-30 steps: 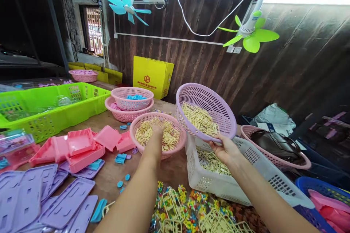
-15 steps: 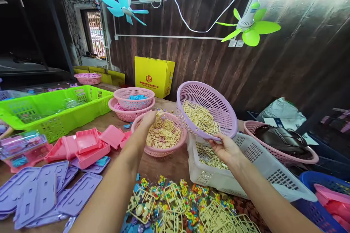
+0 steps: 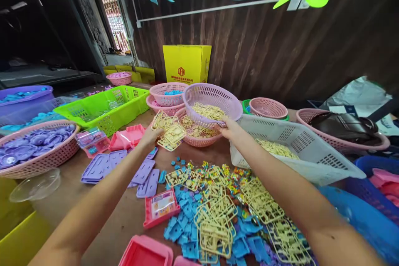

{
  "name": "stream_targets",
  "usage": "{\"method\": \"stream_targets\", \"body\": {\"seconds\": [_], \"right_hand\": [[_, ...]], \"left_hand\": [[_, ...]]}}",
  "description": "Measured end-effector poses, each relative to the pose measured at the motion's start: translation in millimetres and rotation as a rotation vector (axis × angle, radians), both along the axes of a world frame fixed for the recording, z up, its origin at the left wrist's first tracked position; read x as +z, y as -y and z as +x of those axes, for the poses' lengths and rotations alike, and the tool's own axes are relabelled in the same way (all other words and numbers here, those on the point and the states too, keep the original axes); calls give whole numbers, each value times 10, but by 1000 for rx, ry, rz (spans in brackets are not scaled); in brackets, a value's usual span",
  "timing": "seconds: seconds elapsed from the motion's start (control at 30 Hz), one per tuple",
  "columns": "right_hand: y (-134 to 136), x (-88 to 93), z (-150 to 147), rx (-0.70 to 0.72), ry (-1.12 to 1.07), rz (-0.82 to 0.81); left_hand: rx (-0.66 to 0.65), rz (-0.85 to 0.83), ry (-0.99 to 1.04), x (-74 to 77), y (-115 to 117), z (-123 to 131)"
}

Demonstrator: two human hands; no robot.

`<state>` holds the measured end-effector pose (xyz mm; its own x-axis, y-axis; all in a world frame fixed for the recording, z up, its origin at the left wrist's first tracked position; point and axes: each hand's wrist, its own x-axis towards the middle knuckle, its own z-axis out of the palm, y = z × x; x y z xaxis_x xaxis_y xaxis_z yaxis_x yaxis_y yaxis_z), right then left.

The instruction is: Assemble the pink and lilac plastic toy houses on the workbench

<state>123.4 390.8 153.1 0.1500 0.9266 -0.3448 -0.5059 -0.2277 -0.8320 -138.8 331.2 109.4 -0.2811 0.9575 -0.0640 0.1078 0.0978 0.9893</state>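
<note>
Across near tabletop: loose cream frames over blue parts. Beyond: left hand, fingers closed on cream sprues, now clear of pink basket; portion apparently withdrawn. Right hand grips purple basket by rim, now partly hiding pink basket. Both hands occupied.

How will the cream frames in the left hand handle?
The cream frames are probably light: thin bars around open gaps. Likely fairly stiff, since they show no obvious sag in the left hand, though slim bars might snap. Overlapping, they could snag.
</note>
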Motion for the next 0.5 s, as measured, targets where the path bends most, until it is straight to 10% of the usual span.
{"method": "stream_targets", "body": {"seconds": [0.27, 0.5], "right_hand": [[231, -75, -320, 39, 90, -115], [1213, 101, 294, 159, 327, 63]], "left_hand": [[-178, -213, -78, -630, 631, 353], [-269, -223, -347, -688, 570, 489]]}}
